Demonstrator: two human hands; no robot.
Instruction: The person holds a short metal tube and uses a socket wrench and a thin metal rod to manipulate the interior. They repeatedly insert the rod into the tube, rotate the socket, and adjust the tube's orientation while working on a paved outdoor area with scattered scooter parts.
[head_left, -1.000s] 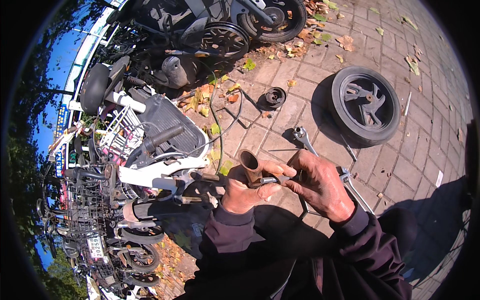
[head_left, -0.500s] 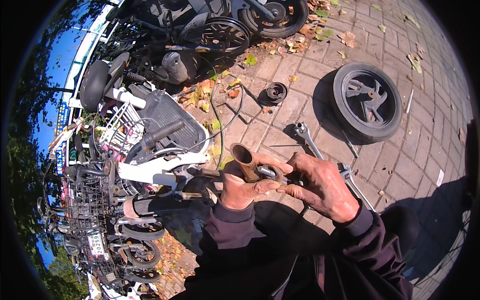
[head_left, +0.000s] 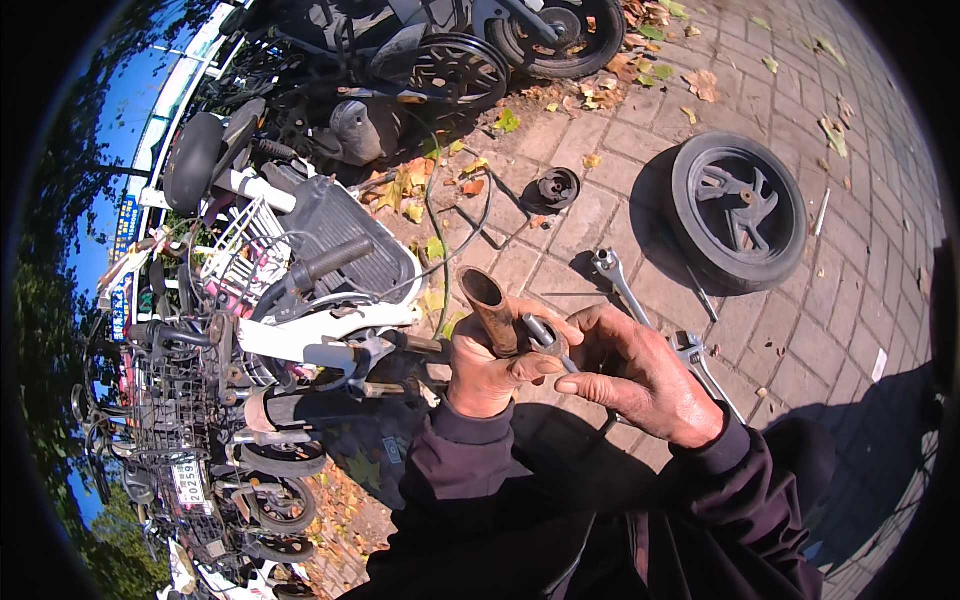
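In my left hand (head_left: 485, 378) is a rusty metal tube (head_left: 488, 308), its open end tilted up and away from me. A grey metal rod (head_left: 540, 330) with a washer-like ring around it lies beside the tube, against the left thumb and fingers. My right hand (head_left: 655, 385) comes in from the right with curled fingers, its thumb and forefinger at the rod's near end. How firmly they pinch it is partly hidden. Beyond the right hand, a ratchet wrench (head_left: 618, 283) and an adjustable wrench (head_left: 692, 352) lie on the paving.
A small wheel with a black tyre (head_left: 683, 215) lies flat on the bricks, near a thin metal rod (head_left: 704, 295). A round dark part (head_left: 558, 187) sits farther off. At left lies a white scooter (head_left: 300, 335) on its side, with a cable (head_left: 433, 200) trailing. More bikes stand behind.
The rod and its ring have turned between the fingers, and the tube has tipped slightly more upright. My right fingers have shifted a little on the rod's end.
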